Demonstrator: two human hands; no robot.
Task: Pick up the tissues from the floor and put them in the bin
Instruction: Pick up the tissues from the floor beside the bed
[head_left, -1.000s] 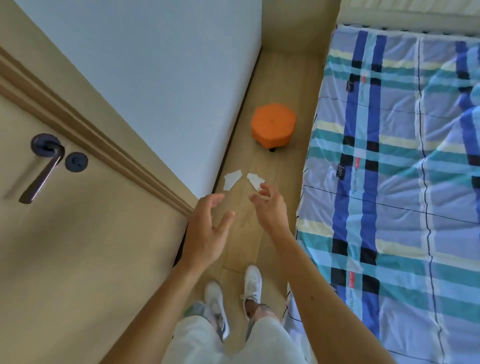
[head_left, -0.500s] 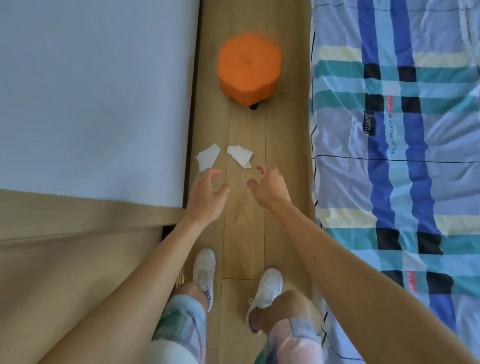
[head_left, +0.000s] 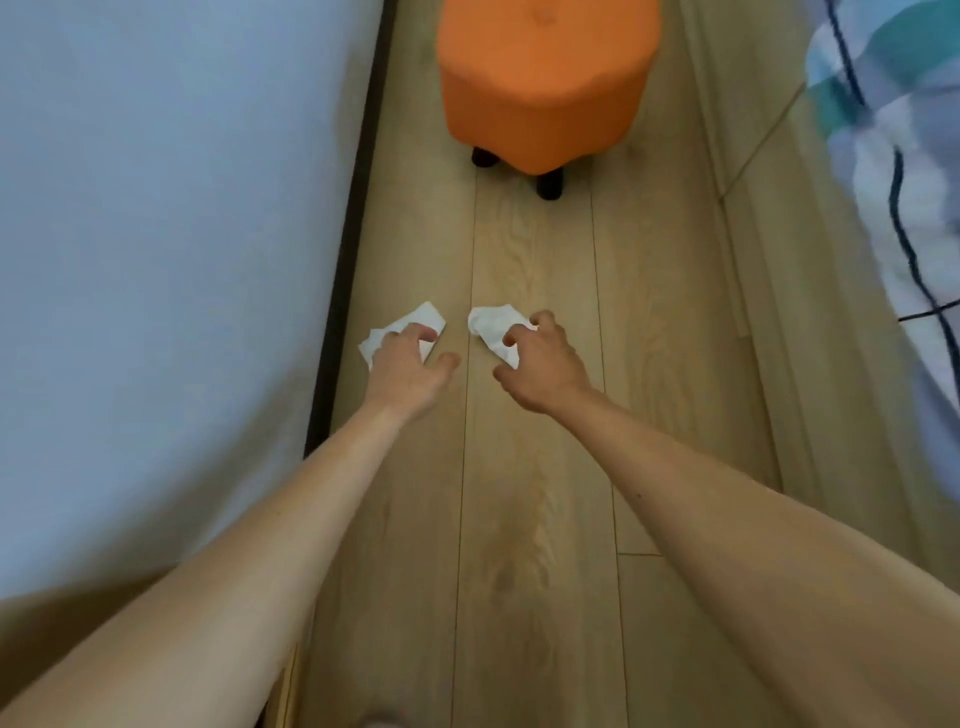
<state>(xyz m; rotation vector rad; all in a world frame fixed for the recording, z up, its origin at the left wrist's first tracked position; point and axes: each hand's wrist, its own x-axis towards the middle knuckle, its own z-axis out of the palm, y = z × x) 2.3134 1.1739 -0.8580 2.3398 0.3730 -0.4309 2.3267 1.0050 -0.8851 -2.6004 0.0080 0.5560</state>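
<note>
Both hands are pressing down on tissues lying on the wood floor (head_left: 540, 467): left hand (head_left: 408, 371) is curling onto the left tissue (head_left: 423, 318), right hand (head_left: 537, 366) onto the right tissue (head_left: 491, 325), grips seemingly unclosed. An orange stool (head_left: 543, 83) is standing just beyond.

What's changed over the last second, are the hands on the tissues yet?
Yes. Both hands came down to the floor: the left hand now has its fingers on the left tissue, and the right hand on the right tissue. Neither is lifted yet. The tissues lie where they were, in front of the orange stool.
</note>
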